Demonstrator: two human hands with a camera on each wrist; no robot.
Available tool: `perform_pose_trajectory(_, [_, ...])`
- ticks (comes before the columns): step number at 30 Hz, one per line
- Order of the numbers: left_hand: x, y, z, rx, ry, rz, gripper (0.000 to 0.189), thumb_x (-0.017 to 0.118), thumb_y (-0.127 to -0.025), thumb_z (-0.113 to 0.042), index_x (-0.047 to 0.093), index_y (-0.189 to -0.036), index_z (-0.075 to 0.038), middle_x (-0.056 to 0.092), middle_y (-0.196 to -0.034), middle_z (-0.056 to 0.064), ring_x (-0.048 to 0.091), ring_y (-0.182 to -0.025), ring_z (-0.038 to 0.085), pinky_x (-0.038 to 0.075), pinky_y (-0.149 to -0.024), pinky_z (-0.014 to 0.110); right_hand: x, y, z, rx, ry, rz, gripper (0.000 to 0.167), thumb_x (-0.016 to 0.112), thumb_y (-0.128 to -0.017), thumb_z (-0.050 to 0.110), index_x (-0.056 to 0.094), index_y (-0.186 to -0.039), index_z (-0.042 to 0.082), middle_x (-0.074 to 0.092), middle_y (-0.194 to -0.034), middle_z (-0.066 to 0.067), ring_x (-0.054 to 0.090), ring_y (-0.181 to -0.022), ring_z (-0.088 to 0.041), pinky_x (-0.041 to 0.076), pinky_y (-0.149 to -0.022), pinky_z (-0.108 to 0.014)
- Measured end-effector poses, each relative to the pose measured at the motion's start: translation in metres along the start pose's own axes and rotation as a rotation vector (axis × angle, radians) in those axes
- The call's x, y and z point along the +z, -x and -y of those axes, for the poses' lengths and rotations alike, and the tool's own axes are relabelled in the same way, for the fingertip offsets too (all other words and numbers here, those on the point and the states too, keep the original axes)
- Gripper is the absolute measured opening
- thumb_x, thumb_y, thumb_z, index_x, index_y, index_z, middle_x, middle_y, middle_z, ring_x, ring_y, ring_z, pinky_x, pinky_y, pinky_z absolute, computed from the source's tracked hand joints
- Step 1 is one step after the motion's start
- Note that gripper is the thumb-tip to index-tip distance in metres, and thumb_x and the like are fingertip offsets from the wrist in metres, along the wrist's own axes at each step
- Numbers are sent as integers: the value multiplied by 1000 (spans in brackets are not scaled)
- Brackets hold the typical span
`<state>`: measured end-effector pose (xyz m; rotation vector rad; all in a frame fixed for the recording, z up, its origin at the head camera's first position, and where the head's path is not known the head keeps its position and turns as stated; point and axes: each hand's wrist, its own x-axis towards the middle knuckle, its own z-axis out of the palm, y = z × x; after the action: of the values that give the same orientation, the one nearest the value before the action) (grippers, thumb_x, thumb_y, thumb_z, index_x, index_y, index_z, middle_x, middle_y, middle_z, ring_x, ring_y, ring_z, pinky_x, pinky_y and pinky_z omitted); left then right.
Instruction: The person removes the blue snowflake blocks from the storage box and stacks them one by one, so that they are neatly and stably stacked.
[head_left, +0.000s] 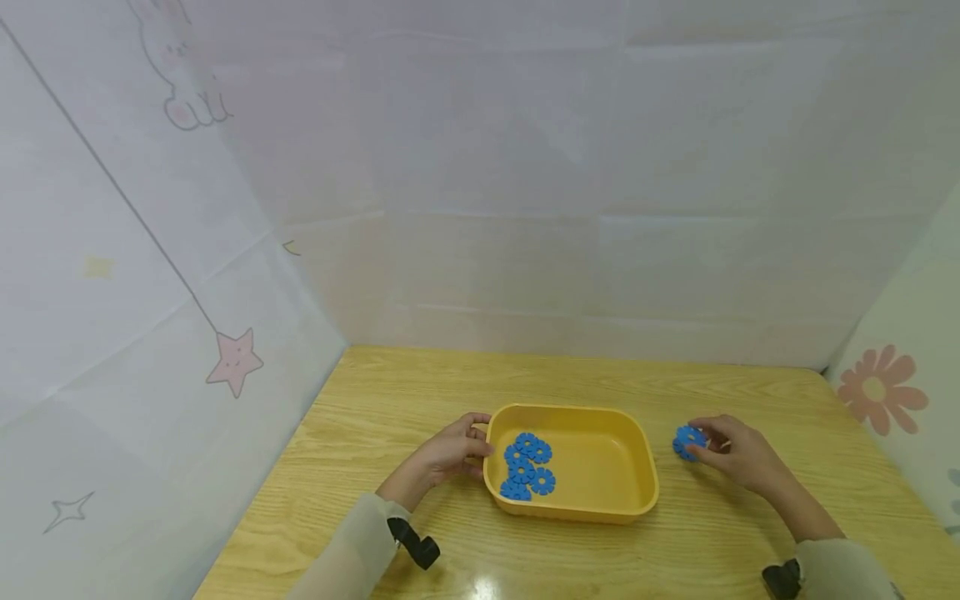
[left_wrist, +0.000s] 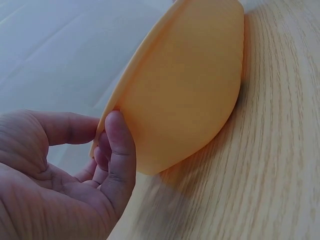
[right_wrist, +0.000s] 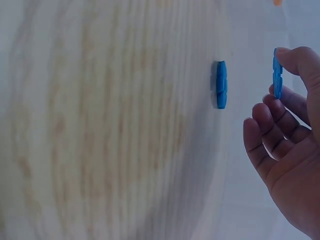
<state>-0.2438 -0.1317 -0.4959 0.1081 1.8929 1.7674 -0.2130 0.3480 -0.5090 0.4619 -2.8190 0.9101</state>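
Observation:
A yellow plastic basin (head_left: 592,467) stands on the table, with several blue flower-shaped discs (head_left: 522,472) lying in its left part. At its left end, my left hand (head_left: 453,450) pinches the rim between thumb and fingers; the left wrist view shows the basin's outer wall (left_wrist: 185,85) beside the fingers. To the right of the basin, my right hand (head_left: 738,457) pinches one blue flower-shaped disc (right_wrist: 277,75) by its edges, raised above the table. Another blue disc (right_wrist: 221,85) lies flat on the wood below it, mostly covered in the head view.
The wooden table (head_left: 420,379) reaches back to a pale cloth wall (head_left: 525,208). More printed cloth hangs at the left (head_left: 150,350) and right sides. A black strap (head_left: 412,542) is around the left wrist, another (head_left: 783,577) around the right.

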Motion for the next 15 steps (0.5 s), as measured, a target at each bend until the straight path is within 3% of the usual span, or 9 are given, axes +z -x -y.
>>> perform_pose_trajectory(15, [1, 1, 0, 1, 7, -9, 61, 64, -93, 0, 37, -148, -5, 51, -105, 11, 58, -86, 23, 56, -61, 30, 6, -1, -11, 53, 15, 77, 42, 76, -92, 26, 67, -123, -1, 62, -99, -3, 55, -82, -9, 51, -67, -26])
